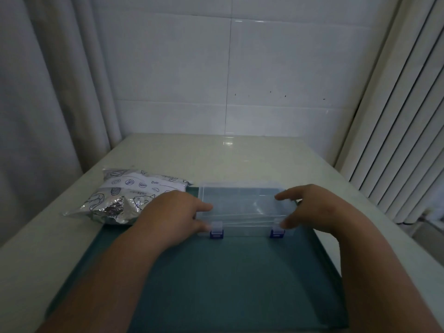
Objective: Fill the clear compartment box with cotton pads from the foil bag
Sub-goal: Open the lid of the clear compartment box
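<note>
The clear compartment box (242,207) lies closed on a dark green mat (228,280), its two blue latches (217,233) facing me. My left hand (175,212) is at the box's left end, thumb by the left latch and forefinger on the lid's edge. At the right end is my right hand (310,207), thumb near the right latch and forefinger resting on the lid's far corner. The foil bag (127,195), silver with a white printed label, lies on the table left of the box. No cotton pads show.
The pale table (216,157) stands against a white tiled wall. A grey curtain (48,92) hangs on the left and a ribbed white panel (396,128) stands on the right. The mat's near half holds only my forearms.
</note>
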